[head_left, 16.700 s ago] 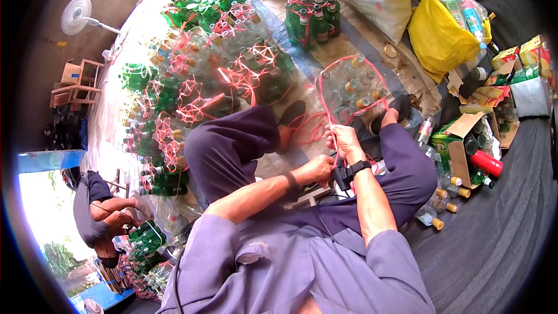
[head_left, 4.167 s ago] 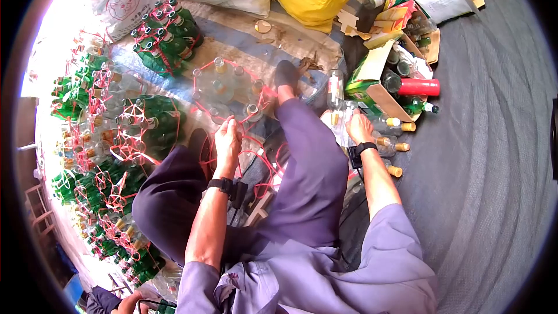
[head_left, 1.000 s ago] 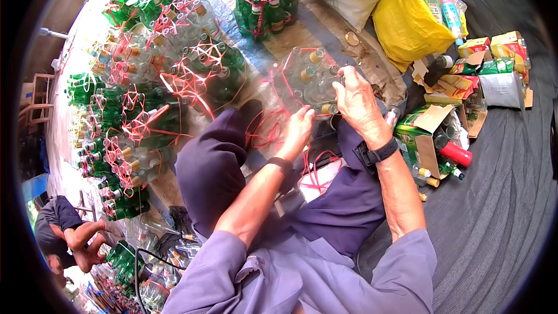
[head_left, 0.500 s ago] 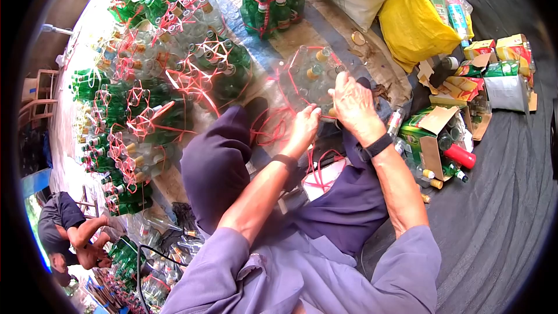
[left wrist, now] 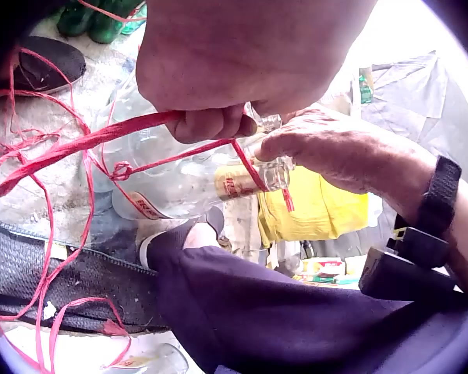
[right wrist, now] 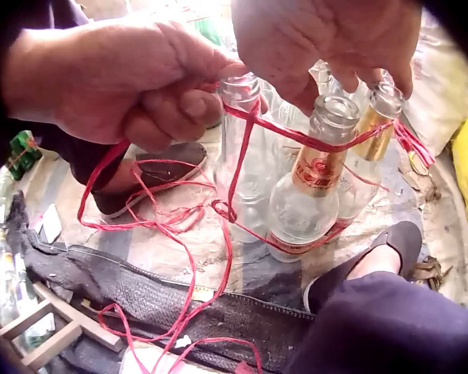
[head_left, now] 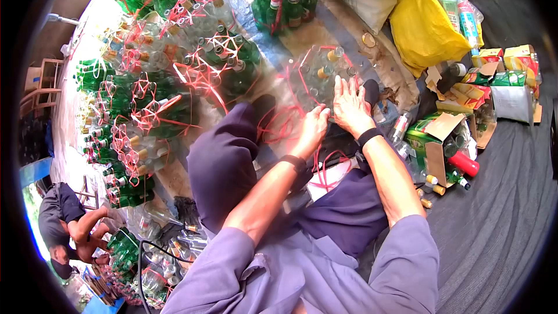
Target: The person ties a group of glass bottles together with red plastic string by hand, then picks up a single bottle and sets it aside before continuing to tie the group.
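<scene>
A cluster of clear glass bottles (right wrist: 304, 210) stands upright on the ground sheet, with red plastic twine (right wrist: 292, 135) looped round the necks. My left hand (head_left: 314, 131) grips the twine beside the nearest neck; in the left wrist view a length of twine (left wrist: 86, 142) trails from the fist. Over the cluster's other side my right hand (head_left: 352, 109) reaches with fingers extended and spread, its fingertips (right wrist: 402, 82) down at the bottle tops. Some necks are hidden behind that hand. Loose twine (right wrist: 164, 222) lies tangled on the sheet near my foot.
Many tied bundles of green and clear bottles (head_left: 229, 58) stand at the left, with another green bundle (head_left: 285, 3) ahead. A yellow bag (head_left: 427, 29), open cartons (head_left: 433, 139) and loose bottles are at the right. A person (head_left: 64, 215) crouches at the far left.
Earlier both hands held the twine; later my right hand was at the loose bottles. Over the last second its bent fingers have straightened and spread over the cluster, while my left keeps its grip.
</scene>
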Demonstrator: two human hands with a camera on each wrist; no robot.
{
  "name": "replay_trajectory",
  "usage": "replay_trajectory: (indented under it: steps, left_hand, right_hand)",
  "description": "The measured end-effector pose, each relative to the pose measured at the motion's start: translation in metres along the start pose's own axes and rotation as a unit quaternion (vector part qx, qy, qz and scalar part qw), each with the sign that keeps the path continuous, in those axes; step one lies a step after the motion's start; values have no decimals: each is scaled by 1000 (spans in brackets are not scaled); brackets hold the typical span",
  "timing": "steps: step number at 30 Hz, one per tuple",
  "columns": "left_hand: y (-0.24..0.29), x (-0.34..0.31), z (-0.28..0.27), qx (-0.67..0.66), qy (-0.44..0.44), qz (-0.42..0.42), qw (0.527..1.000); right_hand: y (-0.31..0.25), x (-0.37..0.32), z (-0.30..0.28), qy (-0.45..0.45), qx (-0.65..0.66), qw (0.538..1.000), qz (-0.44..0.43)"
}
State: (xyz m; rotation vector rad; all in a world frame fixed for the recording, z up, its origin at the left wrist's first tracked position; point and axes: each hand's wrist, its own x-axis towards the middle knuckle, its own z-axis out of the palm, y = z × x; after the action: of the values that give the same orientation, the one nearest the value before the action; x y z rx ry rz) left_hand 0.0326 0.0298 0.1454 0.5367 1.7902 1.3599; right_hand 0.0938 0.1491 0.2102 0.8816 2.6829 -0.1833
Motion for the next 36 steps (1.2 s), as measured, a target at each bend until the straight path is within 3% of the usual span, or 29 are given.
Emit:
replay_trajectory:
  steps: [5,9,11,14,16,22,24,27,29,31,33,35,36]
  left_hand:
    - [7,-6,0,26,17,2,1000]
    - [22,-12,-2,113,12,-34,993]
    - [16,-12,-1,94,16,-12,995]
    - [20,-18,0,68,17,-12,997]
    - [19,-23,1,121,47,27,991]
    - [22,-37,0,122,-3,-38,992]
    - [17,-45,1,140,-3,-16,990]
    - [7,-52,3,162,-7,2,987]
    - [-8,-55,7,166,-12,-1,986]
    - [-23,-58,12,139,6,93,986]
    - [-53,-48,18,125,-27,54,990]
    - [-99,-35,29,205,-73,198,956]
    - [-90,-43,38,174,-56,135,974]
  right_hand:
    - [3,3,-2,-25,9,1000,1]
    - [4,-3,-7,7,34,999,-11]
    - [5,-6,-6,31,38,999,-14]
    - [6,-10,-9,95,43,994,-11]
    - [8,-11,-13,152,27,988,-27]
    - [7,-15,-28,277,82,956,-45]
    - [3,-19,-35,299,101,948,-48]
    - [-12,-31,-47,284,125,950,-9]
    - [-22,-42,-56,196,165,966,32]
    - [-22,-41,-33,144,164,976,14]
    - [-23,-42,-8,47,188,980,36]
    - [-29,-49,-4,-7,209,977,36]
    - [-31,-51,1,6,248,968,32]
